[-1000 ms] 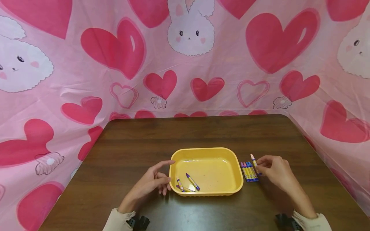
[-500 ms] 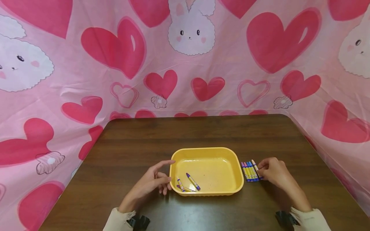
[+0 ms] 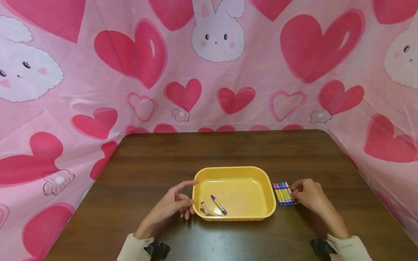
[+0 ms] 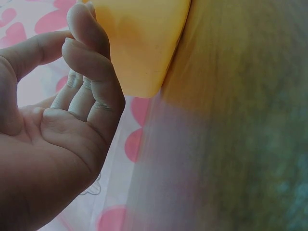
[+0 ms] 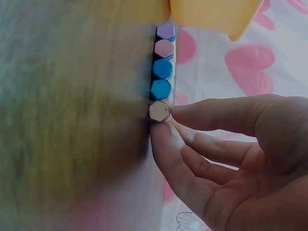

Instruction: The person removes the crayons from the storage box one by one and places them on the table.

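Note:
A yellow tray [image 3: 235, 173] sits at the table's middle with three crayons [image 3: 213, 208] lying in its near left corner. To its right lies a row of several crayons [image 3: 281, 194] on the table. My right hand [image 3: 294, 190] pinches the rightmost, pale pink crayon [image 3: 288, 187] between thumb and forefinger. The right wrist view shows that crayon's end [image 5: 159, 111] down on the wood, in line with the others [image 5: 162, 69]. My left hand [image 3: 187, 203] rests beside the tray's left rim with fingers loosely curled, holding nothing, as the left wrist view of this hand [image 4: 84, 67] confirms.
The dark wooden table [image 3: 209, 152] is backed and flanked by a pink cloth with hearts and rabbits [image 3: 209, 72]. Bare wood lies beyond the tray and to both sides of my hands.
My right hand has lowered the pale pink crayon from a tilted, lifted pose and laid it at the right end of the row. The left hand has stayed put.

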A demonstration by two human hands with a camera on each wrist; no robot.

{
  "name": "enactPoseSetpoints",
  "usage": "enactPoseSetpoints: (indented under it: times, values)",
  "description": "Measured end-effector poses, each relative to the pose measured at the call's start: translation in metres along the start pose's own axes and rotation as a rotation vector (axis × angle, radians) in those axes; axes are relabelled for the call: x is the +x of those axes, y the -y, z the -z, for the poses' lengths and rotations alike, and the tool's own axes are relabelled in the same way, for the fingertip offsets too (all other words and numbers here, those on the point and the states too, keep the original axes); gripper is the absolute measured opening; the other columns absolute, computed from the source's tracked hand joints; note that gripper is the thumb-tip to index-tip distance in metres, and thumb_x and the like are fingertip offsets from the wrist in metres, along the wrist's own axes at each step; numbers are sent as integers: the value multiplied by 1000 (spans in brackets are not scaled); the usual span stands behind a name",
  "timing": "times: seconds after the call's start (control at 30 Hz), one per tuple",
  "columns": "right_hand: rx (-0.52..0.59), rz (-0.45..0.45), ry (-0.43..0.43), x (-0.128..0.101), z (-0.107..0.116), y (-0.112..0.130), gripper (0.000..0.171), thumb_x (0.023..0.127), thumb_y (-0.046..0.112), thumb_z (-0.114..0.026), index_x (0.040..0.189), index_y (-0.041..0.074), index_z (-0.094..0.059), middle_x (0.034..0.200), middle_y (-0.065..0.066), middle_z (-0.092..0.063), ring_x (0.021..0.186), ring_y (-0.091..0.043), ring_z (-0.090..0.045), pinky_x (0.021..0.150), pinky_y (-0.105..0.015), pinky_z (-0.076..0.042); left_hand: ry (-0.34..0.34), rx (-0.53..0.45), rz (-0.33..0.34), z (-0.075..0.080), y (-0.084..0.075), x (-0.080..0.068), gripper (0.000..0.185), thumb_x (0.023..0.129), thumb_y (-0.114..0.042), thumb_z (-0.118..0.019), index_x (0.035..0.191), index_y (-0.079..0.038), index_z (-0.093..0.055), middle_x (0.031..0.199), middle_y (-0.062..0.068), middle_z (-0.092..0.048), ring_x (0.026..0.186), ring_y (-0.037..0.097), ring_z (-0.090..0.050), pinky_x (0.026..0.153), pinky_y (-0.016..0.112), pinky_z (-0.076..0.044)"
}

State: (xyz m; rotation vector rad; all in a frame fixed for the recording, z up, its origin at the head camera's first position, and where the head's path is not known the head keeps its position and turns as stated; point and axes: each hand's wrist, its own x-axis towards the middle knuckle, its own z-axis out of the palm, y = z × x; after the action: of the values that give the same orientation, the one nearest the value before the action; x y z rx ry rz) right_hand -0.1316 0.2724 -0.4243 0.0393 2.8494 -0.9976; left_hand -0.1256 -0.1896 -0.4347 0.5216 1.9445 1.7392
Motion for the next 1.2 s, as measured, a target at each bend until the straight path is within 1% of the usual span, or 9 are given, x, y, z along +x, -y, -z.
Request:
enactPoseSetpoints:
  times: [0.2,0.3,0.57,0.73,0.87,0.97,1.07,1.2]
  values:
    - [2,13,4,0,-2,1,16,80,3,-70,93,-6,-70,76,-5,-70,62,-15,-61,54,-29,-49,-9,-3,19,0,0,-1,60,99,-11,-61,152,-6,-34,83,31,-68,58,18,-64,54,25,-51]
    - [-6,25,-4,-1,-1,2,16,80,4,-71,92,-6,-70,75,-5,-70,61,-14,-61,54,-29,-49,-7,-1,7,0,0,-1,60,99,-10,-61,152,-6,-34,82,30,-68,57,18,-64,53,25,-51]
    - [-57,28,-29,-2,6,6,17,84,9,-74,94,-5,-71,76,-5,-69,63,-15,-59,56,-32,-50,-2,-9,-23,1,2,-1,60,99,-8,-60,152,-5,-33,80,31,-67,56,17,-64,52,25,-50]
    - [-93,60,-67,-4,9,10,16,83,10,-74,92,-3,-71,76,-4,-68,67,-17,-59,58,-33,-48,-2,-14,-2,1,1,-1,59,99,-8,-59,152,-6,-34,81,28,-68,57,17,-64,53,25,-50]
    - [-133,117,-111,-8,11,21,14,82,9,-72,92,-1,-72,78,-4,-68,72,-21,-59,63,-38,-49,-5,-14,13,2,1,-2,58,99,-8,-59,152,-6,-35,82,27,-69,57,18,-64,53,25,-50]
    - [-136,164,-140,-12,12,33,14,81,8,-72,92,-1,-72,78,-3,-69,73,-20,-61,66,-40,-50,-6,-14,13,2,1,-2,59,99,-10,-61,152,-6,-35,82,27,-69,57,18,-64,53,25,-50]
    - [-125,200,-155,-16,11,44,14,82,9,-74,93,0,-73,78,-1,-70,73,-17,-62,66,-38,-51,-2,-20,8,1,1,-2,59,99,-9,-60,152,-5,-34,81,25,-69,57,17,-64,52,24,-50]
    - [-96,236,-156,-21,11,59,14,82,7,-75,95,0,-73,80,-1,-71,74,-17,-65,66,-36,-52,4,-27,2,1,0,-1,58,99,-7,-59,152,-6,-34,80,20,-71,57,17,-64,52,24,-50]
